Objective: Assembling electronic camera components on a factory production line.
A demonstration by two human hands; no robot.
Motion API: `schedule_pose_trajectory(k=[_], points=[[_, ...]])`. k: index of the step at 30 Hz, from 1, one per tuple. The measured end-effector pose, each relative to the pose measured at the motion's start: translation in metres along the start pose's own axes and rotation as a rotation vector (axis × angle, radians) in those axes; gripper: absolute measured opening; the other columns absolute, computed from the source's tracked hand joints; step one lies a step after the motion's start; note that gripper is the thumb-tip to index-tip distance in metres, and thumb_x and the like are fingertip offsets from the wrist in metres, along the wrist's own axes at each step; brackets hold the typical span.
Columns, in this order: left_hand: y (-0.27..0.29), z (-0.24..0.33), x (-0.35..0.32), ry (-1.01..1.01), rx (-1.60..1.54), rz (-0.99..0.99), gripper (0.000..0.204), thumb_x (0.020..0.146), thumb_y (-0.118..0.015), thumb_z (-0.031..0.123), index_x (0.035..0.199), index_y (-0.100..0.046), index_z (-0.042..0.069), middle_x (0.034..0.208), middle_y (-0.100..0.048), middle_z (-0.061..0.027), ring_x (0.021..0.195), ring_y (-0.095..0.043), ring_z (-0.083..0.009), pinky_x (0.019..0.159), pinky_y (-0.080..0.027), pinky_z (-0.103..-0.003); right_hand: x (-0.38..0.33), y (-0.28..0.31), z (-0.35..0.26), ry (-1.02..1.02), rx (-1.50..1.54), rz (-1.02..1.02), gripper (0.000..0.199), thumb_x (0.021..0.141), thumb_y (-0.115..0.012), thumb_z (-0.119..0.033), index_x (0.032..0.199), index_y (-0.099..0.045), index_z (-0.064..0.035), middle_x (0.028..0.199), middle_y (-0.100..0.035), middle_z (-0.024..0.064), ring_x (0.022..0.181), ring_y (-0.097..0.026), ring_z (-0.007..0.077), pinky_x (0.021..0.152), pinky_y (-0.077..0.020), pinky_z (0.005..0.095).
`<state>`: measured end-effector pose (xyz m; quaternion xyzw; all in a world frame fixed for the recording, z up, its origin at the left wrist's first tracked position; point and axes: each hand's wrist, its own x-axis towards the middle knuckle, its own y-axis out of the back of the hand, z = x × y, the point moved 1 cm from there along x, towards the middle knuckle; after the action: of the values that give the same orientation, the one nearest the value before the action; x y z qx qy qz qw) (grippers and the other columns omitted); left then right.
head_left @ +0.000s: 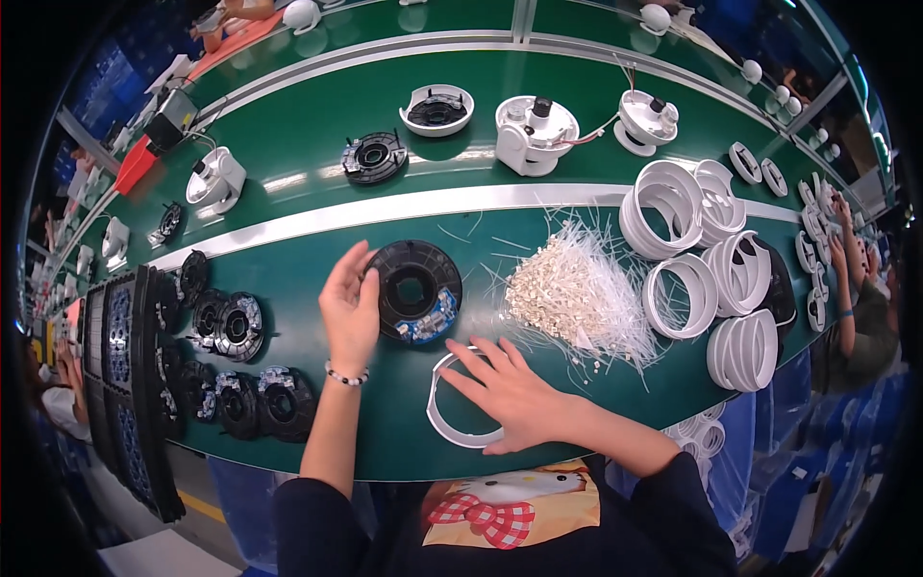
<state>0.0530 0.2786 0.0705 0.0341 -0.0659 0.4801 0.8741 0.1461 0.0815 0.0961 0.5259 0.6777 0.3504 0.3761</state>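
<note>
My left hand [351,313] grips the left edge of a black round plastic housing [392,264]. This housing has a square-looking hole in its middle and a blue circuit board [433,320] along its lower right. Below it, a white plastic ring [440,415] rests near the table's front edge. My right hand [519,399] lies over the ring's right side with fingers spread, hiding that part. Its fingertips reach across the upper rim and the thumb is by the lower rim.
Beyond my right hand lies a heap of white cable ties with pale heads [567,293]. White rings [663,212] are stacked at the right. More black housings [238,327] and a black tray [120,356] stand left. A green conveyor [308,125] carries white assemblies [536,135].
</note>
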Motion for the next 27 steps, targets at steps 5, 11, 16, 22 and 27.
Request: schedule_pose_trajectory(k=[5, 11, 16, 22, 27], points=[[-0.001, -0.011, -0.026, 0.120, -0.077, 0.125, 0.031, 0.083, -0.046, 0.000, 0.114, -0.045, -0.006, 0.110, -0.050, -0.0129, 0.100, -0.049, -0.0166, 0.087, -0.038, -0.026, -0.010, 0.013, 0.013, -0.137, 0.310, 0.417, 0.101, 0.048, -0.078, -0.030, 0.128, -0.023, -0.0014, 0.128, -0.026, 0.0217, 0.118, -0.029, 0.0361, 0.097, -0.0250, 0.0435], [-0.037, -0.007, -0.055, 0.046, -0.335, 0.029, 0.033, 0.085, -0.046, 0.007, 0.116, -0.037, -0.001, 0.112, -0.046, -0.0096, 0.104, -0.043, -0.0156, 0.090, -0.034, -0.027, 0.017, 0.002, 0.014, -0.195, 0.746, 0.901, 0.107, 0.054, -0.078, -0.018, 0.131, -0.007, 0.0028, 0.134, -0.017, 0.0194, 0.125, -0.020, 0.0278, 0.101, -0.0183, 0.0351], [-0.028, 0.018, -0.054, 0.487, -1.027, -0.561, 0.080, 0.062, -0.051, 0.026, 0.130, -0.019, 0.000, 0.131, -0.028, -0.0179, 0.123, -0.026, -0.0318, 0.101, -0.022, -0.046, 0.021, 0.003, 0.015, -0.189, 0.545, 0.895, 0.113, 0.052, -0.081, -0.025, 0.131, -0.006, 0.0050, 0.135, -0.015, 0.0218, 0.125, -0.022, 0.0293, 0.102, -0.0195, 0.0373], [-0.024, 0.000, -0.052, 0.868, -1.118, -0.403, 0.059, 0.085, -0.027, 0.048, 0.119, -0.042, 0.002, 0.113, -0.050, -0.0151, 0.101, -0.051, -0.0267, 0.088, -0.041, -0.041, 0.025, 0.016, 0.005, -0.069, 0.476, 0.653, 0.120, 0.048, -0.082, -0.033, 0.132, -0.005, 0.0031, 0.133, -0.018, 0.0242, 0.120, -0.028, 0.0324, 0.100, -0.0218, 0.0380], [-0.031, 0.007, -0.052, 0.846, -1.165, -0.375, 0.051, 0.085, -0.030, 0.042, 0.110, -0.049, 0.002, 0.105, -0.055, -0.0143, 0.093, -0.055, -0.0248, 0.082, -0.046, -0.037, 0.025, 0.011, -0.003, -0.142, 0.531, 0.712, 0.120, 0.050, -0.080, -0.034, 0.131, -0.002, 0.0047, 0.131, -0.018, 0.0273, 0.121, -0.024, 0.0356, 0.099, -0.0233, 0.0397]])
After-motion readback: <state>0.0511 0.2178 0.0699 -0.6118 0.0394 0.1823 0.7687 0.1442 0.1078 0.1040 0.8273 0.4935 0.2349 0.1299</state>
